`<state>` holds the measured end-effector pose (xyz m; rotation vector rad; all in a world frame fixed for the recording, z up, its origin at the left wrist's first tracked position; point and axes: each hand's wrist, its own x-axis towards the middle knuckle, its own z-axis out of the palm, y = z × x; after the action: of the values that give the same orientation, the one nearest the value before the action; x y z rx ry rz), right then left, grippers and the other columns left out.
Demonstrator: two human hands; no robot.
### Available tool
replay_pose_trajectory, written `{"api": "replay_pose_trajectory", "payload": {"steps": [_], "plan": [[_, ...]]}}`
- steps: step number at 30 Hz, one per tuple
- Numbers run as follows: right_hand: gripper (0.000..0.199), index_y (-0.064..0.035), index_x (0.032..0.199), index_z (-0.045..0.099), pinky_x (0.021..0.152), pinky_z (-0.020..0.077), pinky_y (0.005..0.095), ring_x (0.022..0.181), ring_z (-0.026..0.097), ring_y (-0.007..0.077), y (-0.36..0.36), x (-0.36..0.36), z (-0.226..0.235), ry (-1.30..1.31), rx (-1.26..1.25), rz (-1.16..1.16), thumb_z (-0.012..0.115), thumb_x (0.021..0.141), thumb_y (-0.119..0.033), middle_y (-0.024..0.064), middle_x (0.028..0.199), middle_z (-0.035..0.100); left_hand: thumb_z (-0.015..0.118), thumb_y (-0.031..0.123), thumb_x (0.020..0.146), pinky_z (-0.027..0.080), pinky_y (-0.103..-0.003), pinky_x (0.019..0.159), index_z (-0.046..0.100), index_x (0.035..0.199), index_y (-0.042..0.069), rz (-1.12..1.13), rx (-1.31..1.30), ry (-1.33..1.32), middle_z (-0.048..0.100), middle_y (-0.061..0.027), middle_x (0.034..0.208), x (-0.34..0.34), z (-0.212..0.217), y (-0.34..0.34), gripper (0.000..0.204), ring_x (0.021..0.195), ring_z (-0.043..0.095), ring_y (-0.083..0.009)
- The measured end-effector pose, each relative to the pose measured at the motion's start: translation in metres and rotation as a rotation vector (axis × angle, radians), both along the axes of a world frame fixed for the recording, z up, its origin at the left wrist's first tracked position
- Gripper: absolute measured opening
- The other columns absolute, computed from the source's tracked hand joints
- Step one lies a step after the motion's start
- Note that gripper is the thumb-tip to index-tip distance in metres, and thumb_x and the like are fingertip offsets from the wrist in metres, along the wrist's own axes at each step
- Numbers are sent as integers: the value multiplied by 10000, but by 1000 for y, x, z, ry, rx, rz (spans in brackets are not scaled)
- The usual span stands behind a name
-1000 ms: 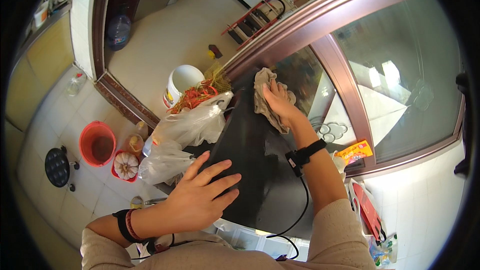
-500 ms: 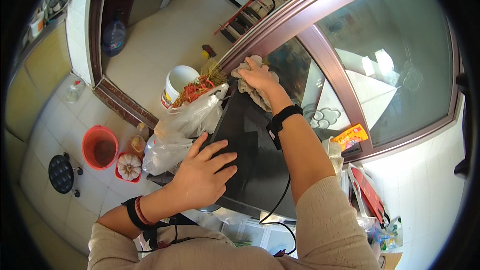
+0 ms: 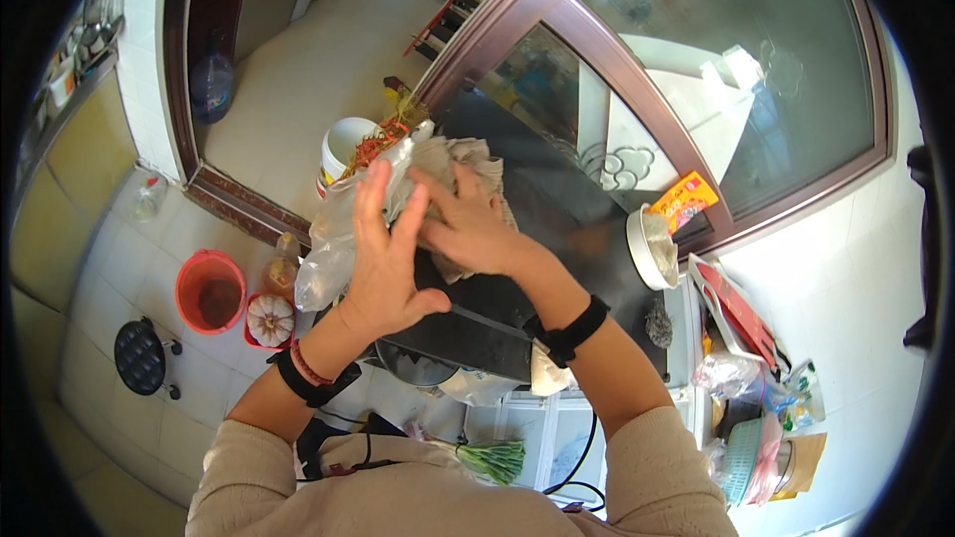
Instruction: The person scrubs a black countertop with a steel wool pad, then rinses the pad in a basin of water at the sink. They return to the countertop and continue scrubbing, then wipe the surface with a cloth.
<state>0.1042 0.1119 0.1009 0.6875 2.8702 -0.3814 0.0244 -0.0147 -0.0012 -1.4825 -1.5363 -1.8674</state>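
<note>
A crumpled beige-grey cloth [image 3: 468, 161] lies on a black, glossy tabletop [image 3: 557, 239] near its left edge. My right hand [image 3: 477, 229] presses down on the cloth and keeps hold of it, fingers pointing up and left. My left hand [image 3: 383, 268] is open with fingers stretched, and it overlaps the right fingertips in view. Just beyond the left hand is a translucent white plastic bag [image 3: 333, 239], partly covered by it. Whether the left hand touches the bag or the cloth, I cannot tell.
A white bowl [image 3: 652, 249], an orange packet [image 3: 682, 201] and a steel scrubber [image 3: 658, 322] sit to the right. Sliding glass panels [image 3: 766, 89] border the back. On the floor at left stand a red bucket [image 3: 211, 291], a pumpkin [image 3: 270, 320] and a low stool [image 3: 141, 356].
My right hand has dragged the cloth from the back, by the glass panel, nearer and to the left. My left hand has risen toward the bag. The view has shifted, showing the bowl fully.
</note>
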Motion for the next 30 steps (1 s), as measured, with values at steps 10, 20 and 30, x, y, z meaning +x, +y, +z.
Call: {"api": "replay_pose_trajectory", "payload": {"steps": [10, 20, 30], "plan": [[481, -232, 1338, 607, 1061, 337, 655, 1353, 436, 393, -60, 77, -23, 515, 297, 185, 639, 862, -297, 207, 1393, 479, 380, 665, 962, 172, -573, 1169, 367, 1514, 39, 123, -120, 15, 192, -282, 1579, 15, 12, -5, 834, 1448, 225, -464], [560, -329, 1344, 599, 1129, 290, 596, 1364, 452, 301, -11, 241, -17, 448, 295, -32, 690, 792, -350, 139, 1381, 515, 636, 339, 934, 153, -623, 1159, 548, 1373, 75, 445, -380, 213, 291, -214, 1558, 28, 20, -13, 520, 1432, 287, -413], [581, -22, 1394, 530, 1126, 364, 420, 1365, 457, 376, 52, 383, -8, 991, -59, -263, 710, 903, -276, 227, 1435, 512, 701, 243, 873, 300, -542, 1140, 579, 1321, 96, -310, -541, 593, 425, -228, 1477, 194, 99, 56, 487, 1392, 351, -479]]}}
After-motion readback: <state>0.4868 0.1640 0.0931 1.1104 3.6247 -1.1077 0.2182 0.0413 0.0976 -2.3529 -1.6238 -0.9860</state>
